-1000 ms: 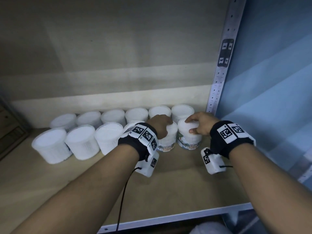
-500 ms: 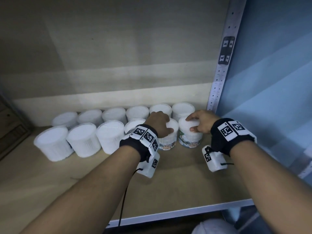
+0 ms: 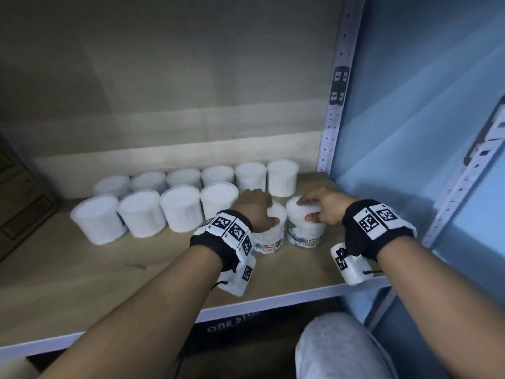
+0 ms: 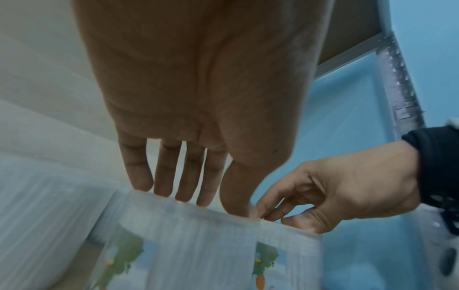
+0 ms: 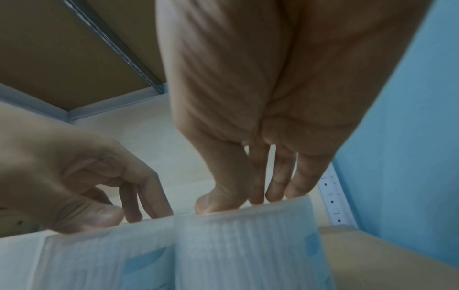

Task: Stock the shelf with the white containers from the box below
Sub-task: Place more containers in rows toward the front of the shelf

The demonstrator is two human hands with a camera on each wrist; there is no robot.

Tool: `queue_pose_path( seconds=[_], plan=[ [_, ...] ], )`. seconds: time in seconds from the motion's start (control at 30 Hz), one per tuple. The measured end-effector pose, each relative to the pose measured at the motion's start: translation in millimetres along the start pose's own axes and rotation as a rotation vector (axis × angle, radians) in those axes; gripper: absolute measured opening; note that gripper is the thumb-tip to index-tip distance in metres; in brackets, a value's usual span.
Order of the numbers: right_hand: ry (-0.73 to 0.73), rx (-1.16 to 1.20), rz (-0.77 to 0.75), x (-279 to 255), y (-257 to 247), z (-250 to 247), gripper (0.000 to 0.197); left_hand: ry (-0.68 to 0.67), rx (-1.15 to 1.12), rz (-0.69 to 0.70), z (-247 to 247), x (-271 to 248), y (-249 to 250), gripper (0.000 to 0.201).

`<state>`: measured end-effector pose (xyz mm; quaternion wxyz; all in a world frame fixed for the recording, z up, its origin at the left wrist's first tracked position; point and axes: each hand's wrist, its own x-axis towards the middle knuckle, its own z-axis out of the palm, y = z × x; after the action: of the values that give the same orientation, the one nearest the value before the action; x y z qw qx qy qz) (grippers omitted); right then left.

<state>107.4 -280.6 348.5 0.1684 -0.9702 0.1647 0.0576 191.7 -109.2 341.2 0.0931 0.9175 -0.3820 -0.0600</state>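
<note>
Two rows of white lidded containers (image 3: 180, 207) stand on the wooden shelf (image 3: 95, 272). At the right end of the front row are two containers with printed labels. My left hand (image 3: 255, 205) grips the left one (image 3: 269, 237) from above, fingers over the far rim and thumb on the near rim. My right hand (image 3: 325, 206) grips the right one (image 3: 306, 232) the same way. In the left wrist view my left hand (image 4: 203, 202) reaches the lid edge of its container (image 4: 186, 245). The right wrist view shows my right hand (image 5: 248, 202) on its container (image 5: 248, 245). The two touch side by side.
A perforated metal upright (image 3: 334, 105) and a blue wall (image 3: 423, 132) close off the right side. The shelf's pale front edge (image 3: 273, 300) runs below my wrists, with a dark box (image 3: 232, 325) under it. Bare board lies in front of the rows at left.
The head view has dropped and pulled back, so the shelf's front edge and the box below now show. Both hands stay on top of the same two containers.
</note>
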Motion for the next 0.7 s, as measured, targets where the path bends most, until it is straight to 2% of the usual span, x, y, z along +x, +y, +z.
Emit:
queue_pose_path(
  seconds=[0.3, 0.7],
  plan=[
    [-0.021, 0.062, 0.012, -51, 9, 6, 0.049, 0.041, -0.025, 0.043, 8, -44, 25, 0.050],
    [0.000, 0.046, 0.001, -71, 14, 12, 0.046, 0.022, 0.026, 0.032, 15, -66, 40, 0.048]
  ],
)
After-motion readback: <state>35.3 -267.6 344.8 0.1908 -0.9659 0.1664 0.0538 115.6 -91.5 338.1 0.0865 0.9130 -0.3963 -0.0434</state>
